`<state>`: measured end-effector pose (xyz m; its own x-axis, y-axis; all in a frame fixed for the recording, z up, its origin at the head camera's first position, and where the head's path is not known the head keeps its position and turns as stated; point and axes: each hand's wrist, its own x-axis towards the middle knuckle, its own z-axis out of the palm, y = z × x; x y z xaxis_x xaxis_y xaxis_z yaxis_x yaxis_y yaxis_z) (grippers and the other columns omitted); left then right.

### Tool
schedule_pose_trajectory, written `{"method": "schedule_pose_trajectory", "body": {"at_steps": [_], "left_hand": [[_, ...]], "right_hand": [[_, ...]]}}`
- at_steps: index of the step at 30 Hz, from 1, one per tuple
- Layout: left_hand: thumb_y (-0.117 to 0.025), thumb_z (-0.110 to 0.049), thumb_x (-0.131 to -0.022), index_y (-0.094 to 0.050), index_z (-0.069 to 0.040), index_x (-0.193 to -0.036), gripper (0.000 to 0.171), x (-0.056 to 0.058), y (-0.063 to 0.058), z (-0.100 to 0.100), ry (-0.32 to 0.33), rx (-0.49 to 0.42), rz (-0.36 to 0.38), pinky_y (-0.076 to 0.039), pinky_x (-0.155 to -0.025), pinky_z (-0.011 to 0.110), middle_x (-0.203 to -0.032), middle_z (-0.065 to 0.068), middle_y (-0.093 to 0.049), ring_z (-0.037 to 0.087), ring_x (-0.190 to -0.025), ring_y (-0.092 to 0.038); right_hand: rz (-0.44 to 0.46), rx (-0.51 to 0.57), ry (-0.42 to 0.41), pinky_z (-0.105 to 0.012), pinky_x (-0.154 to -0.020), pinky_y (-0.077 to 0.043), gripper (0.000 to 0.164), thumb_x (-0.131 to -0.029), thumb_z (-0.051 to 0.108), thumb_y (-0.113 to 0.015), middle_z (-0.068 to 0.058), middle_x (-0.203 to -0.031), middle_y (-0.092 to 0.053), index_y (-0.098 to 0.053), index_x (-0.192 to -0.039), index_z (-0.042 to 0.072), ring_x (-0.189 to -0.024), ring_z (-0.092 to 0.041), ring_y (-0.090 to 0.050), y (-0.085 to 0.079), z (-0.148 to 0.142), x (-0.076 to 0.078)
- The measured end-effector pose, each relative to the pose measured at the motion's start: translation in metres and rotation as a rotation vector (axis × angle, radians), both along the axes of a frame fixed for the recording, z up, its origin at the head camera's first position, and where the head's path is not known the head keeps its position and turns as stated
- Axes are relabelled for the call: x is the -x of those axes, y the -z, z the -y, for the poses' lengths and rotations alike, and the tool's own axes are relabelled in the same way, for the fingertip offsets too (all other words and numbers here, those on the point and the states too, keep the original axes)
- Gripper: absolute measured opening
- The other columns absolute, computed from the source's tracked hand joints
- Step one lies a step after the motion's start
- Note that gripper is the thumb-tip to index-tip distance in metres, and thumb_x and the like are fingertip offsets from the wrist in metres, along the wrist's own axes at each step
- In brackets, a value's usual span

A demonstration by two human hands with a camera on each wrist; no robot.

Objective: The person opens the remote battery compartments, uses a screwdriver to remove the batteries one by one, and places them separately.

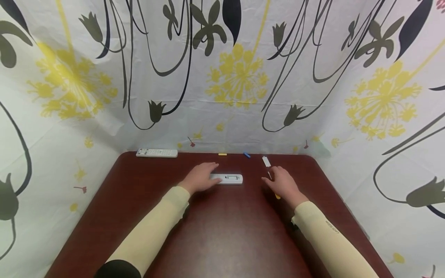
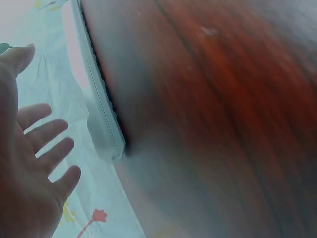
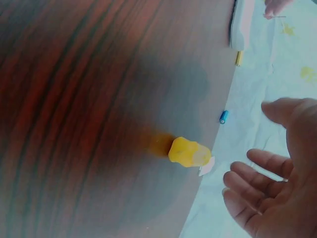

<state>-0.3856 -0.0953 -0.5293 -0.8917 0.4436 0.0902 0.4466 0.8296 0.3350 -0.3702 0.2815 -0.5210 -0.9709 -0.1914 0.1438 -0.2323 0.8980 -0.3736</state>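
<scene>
Reddish-brown table (image 1: pixel 236 235), rounded far corners; white cloth walls (image 1: pixel 198 87), yellow and grey-green floral print.

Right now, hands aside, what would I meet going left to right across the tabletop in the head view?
White buttoned remote, second remote partly hidden by the left hand, blue battery, small white piece.

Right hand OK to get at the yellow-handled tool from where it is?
Likely yes: the right hand looks empty, fingers loose, right by the yellow-handled tool, and nothing visible stands between them.
</scene>
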Motion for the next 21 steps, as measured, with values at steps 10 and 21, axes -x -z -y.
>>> {"method": "schedule_pose_trajectory", "body": {"at_steps": [10,21], "left_hand": [[-0.055,-0.066,-0.109,-0.040,-0.014,-0.172,0.084,-0.014,-0.005,0.008,-0.030,0.091,-0.044,-0.023,-0.133,0.056,-0.178,0.012,-0.036,0.034,-0.165,-0.031],[-0.054,-0.071,-0.107,-0.038,-0.018,-0.174,0.086,-0.024,-0.003,0.013,-0.055,0.101,-0.050,-0.019,-0.133,0.059,-0.180,0.009,-0.031,0.032,-0.167,-0.027]], "right_hand": [[0.004,-0.002,-0.101,-0.066,-0.113,-0.048,0.076,-0.103,0.054,-0.075,-0.023,-0.151,-0.061,-0.055,-0.156,0.002,-0.137,-0.044,-0.058,0.000,0.019,-0.003],[-0.058,-0.072,-0.208,-0.067,-0.123,-0.036,0.083,-0.104,0.062,-0.070,-0.018,-0.171,-0.046,-0.051,-0.164,0.008,-0.156,-0.043,-0.044,-0.002,0.044,-0.008]]}}
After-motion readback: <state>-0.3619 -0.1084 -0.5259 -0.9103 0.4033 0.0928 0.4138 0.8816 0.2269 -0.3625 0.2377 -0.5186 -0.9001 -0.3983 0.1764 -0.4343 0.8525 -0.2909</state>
